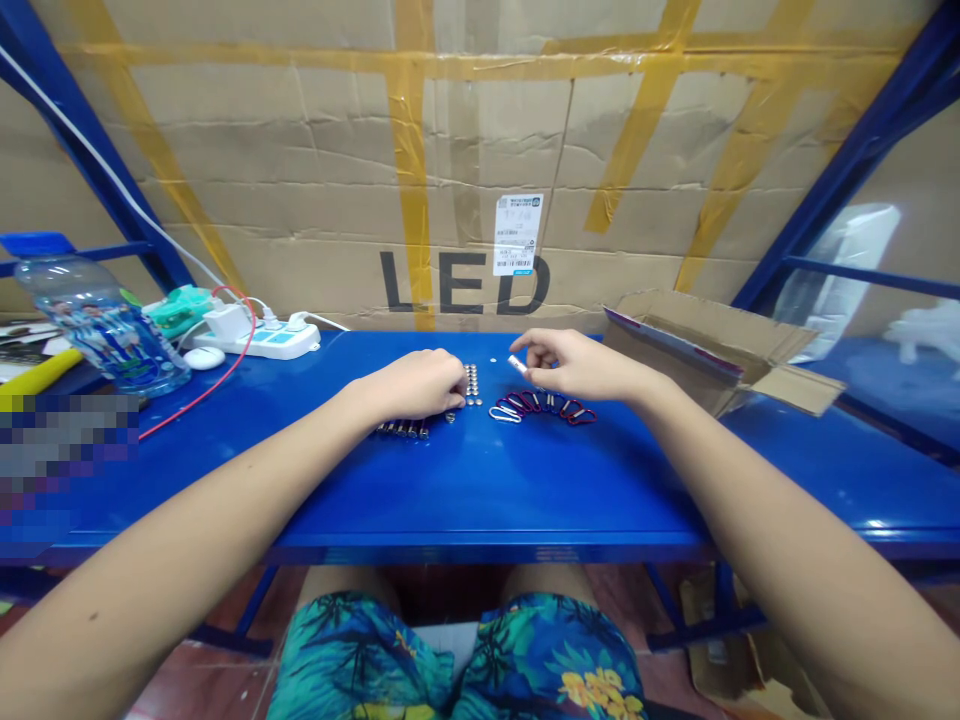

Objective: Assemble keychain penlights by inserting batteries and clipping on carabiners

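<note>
My left hand (424, 385) is closed, its thumb and fingers pressed together beside two columns of small round silvery metal pieces (472, 385). What it grips, if anything, is hidden. Several dark, shiny short pieces (405, 430) lie in a row just below that hand, partly covered by it. Between the thumb and fingers of my right hand (562, 362) is a small white cylinder (517, 364), held above the table. Under this hand, several carabiners (534, 403) in silver, red and blue are fanned out. A tiny white piece (493, 360) lies left of the cylinder.
The blue table (450, 490) backs onto a large taped cardboard sheet (315, 200) marked LED. At right stands an open cardboard box (697, 350). On the left are a water bottle (105, 320), a white power strip (281, 340) and a red cable (217, 385).
</note>
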Tool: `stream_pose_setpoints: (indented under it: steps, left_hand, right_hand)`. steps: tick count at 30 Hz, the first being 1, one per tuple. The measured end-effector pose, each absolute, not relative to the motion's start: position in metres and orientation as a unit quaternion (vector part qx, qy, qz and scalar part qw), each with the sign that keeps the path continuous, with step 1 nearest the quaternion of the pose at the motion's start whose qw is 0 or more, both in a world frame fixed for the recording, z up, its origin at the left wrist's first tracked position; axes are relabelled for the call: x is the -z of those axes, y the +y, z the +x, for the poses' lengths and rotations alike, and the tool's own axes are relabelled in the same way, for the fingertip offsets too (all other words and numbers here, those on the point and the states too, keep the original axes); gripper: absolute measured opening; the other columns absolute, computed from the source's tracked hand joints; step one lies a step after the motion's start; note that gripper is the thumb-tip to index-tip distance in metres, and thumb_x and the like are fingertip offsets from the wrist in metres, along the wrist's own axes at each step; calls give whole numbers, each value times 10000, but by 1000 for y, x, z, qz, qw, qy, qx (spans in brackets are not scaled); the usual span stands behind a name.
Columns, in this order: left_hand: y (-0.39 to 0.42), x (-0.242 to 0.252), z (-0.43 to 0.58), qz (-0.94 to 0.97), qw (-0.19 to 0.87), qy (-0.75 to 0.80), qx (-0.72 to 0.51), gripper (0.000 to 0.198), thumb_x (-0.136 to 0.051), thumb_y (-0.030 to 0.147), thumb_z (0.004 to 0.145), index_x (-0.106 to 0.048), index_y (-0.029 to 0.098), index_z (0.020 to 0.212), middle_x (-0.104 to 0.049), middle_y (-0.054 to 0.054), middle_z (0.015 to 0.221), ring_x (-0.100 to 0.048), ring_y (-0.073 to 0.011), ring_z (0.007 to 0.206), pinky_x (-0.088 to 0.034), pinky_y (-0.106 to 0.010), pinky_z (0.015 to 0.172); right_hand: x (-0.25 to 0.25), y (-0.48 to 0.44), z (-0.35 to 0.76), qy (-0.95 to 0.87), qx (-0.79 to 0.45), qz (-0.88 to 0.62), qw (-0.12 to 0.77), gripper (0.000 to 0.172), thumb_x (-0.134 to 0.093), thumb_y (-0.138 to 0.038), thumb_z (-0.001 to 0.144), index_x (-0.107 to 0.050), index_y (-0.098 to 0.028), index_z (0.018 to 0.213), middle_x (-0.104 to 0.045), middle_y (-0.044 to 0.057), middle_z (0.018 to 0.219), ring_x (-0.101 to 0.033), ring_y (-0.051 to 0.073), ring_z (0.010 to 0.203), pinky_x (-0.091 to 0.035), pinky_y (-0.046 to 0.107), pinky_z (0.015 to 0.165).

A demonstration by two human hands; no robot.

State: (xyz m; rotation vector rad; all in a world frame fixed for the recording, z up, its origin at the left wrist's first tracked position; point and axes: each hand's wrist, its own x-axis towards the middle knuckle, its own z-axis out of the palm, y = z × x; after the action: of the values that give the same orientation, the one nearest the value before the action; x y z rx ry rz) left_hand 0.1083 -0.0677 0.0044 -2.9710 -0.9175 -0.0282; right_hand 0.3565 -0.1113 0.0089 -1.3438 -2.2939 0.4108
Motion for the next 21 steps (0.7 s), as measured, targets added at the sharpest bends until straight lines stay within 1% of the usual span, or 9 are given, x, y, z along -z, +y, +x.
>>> stream_pose_setpoints:
  steps: [3,7,14,17,21]
  left_hand:
    - [-68,-3,109,-954,8,-300,-1,193,-584,244,879,-770,192,879,-746,-74,889,-631,-201,774,-402,-311,688]
    - [-68,-4,108,-948,-10,-317,-2,159,-596,210,831,-747,190,874,-745,-65,887,-628,-191,772,-400,-302,686]
    - [-71,-10,111,-929,-84,-361,0,32,-635,180,718,-650,181,745,-705,-26,753,-589,-154,677,-384,-271,600]
    - [-71,-11,110,-926,-117,-358,3,16,-623,161,699,-627,176,702,-683,-13,696,-577,-137,637,-382,-265,581]
    - [-70,-12,108,-934,-106,-336,60,23,-619,171,696,-642,174,697,-685,-14,709,-579,-133,640,-387,-260,581]
  right_hand:
    - [-10,-111,356,-835,-151,-488,205,270,-560,-243,852,-668,-142,1078,-677,41,802,-590,159,696,-449,271,641]
    - [-10,-111,355,-835,-157,-487,201,253,-565,-241,843,-679,-146,1048,-686,44,806,-594,161,695,-450,273,635]
    - [-9,-112,354,-829,-176,-491,201,244,-577,-237,821,-673,-163,1033,-686,34,797,-593,160,693,-451,273,630]
    - [-8,-111,352,-829,-189,-485,204,206,-570,-230,812,-675,-156,972,-686,36,799,-589,160,701,-454,276,643]
    - [-6,-108,351,-831,-206,-467,221,152,-583,-212,763,-653,-162,889,-676,29,793,-576,157,705,-452,276,653]
